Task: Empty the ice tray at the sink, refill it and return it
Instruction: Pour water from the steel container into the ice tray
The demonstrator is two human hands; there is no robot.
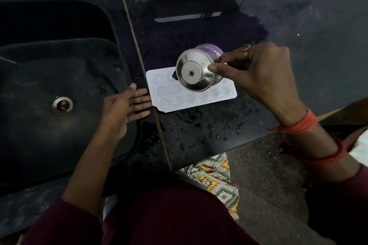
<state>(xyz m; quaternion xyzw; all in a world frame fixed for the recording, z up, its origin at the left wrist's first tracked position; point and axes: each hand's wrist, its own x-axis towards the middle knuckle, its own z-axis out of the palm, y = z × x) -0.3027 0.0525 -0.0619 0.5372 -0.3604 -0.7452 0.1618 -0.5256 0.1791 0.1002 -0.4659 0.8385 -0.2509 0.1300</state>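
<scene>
Head view: right hand [258, 77] grip curled round tipped steel pot [191, 73] over ice tray [199, 102]; left hand [123, 109] spread at tray's end

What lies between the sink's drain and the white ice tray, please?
In the head view, the left hand lies between the drain and the ice tray, fingers straight, tips at the tray's left edge.
</scene>
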